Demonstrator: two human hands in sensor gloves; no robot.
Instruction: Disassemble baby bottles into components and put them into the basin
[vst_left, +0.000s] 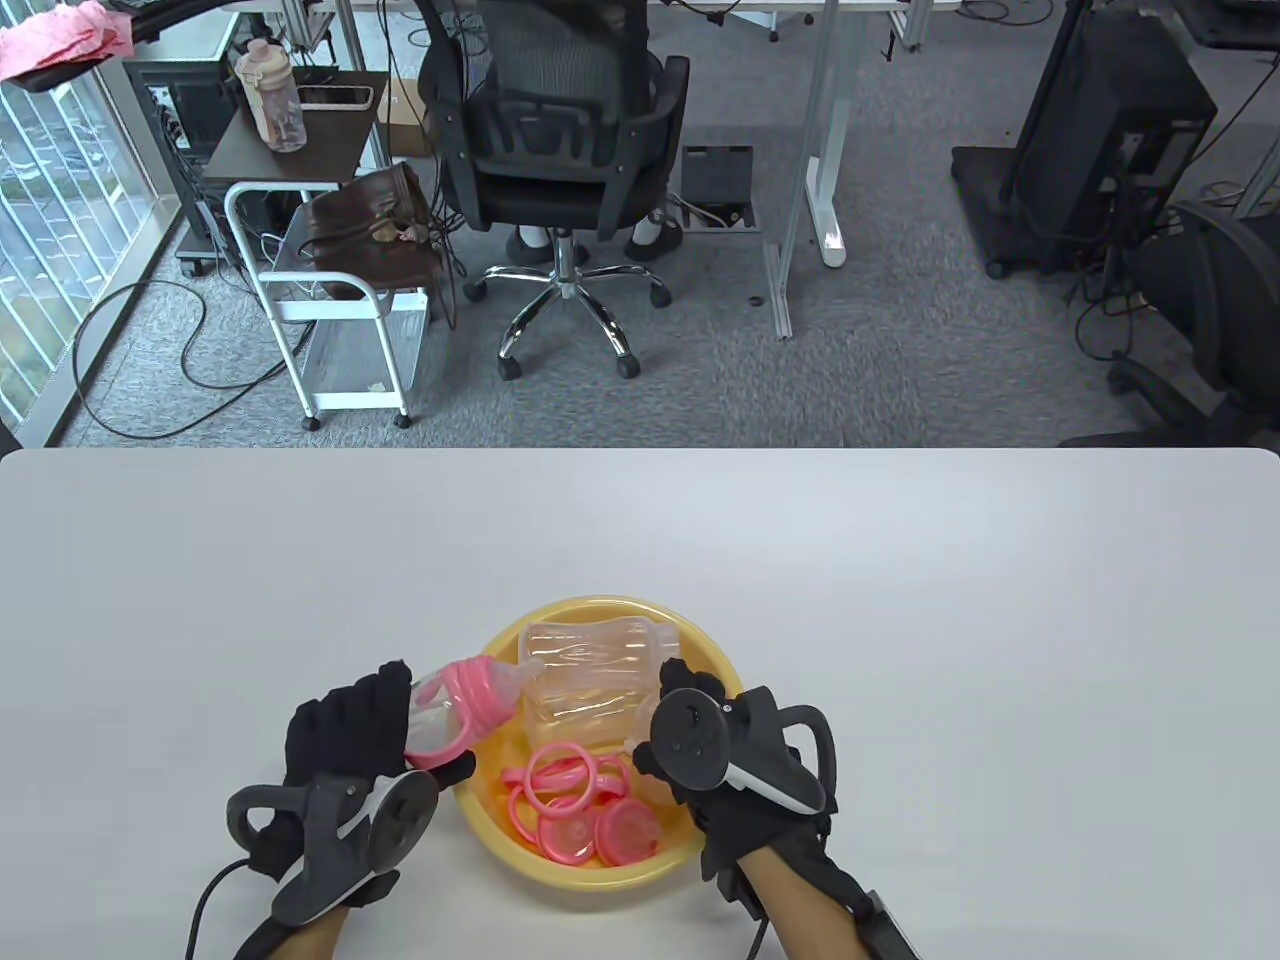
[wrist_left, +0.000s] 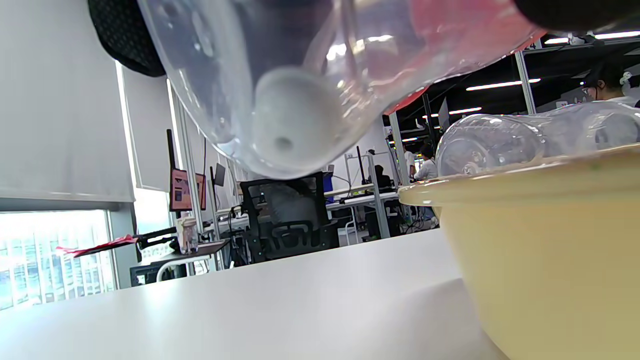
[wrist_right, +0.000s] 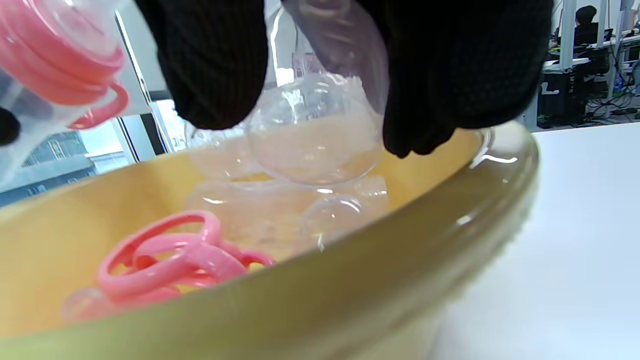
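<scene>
While a clear bottle body (vst_left: 590, 675) and pink rings (vst_left: 570, 790) already lie in the yellow basin (vst_left: 585, 872), my left grip (vst_left: 345, 725) clasps the still-assembled bottle (vst_left: 460, 708) over its rim, and my right grip (vst_left: 700, 745) pinches a clear cap (wrist_right: 320, 130).

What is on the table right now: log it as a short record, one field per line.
Left hand: holds a clear baby bottle with pink collar, tilted over the basin rim
Right hand: pinches a clear dome cap above the basin
Container: round yellow plastic basin on the white table
Inside the basin: clear empty bottle bodies, pink plastic handle rings
Still assembled: the bottle in the left hand
</scene>
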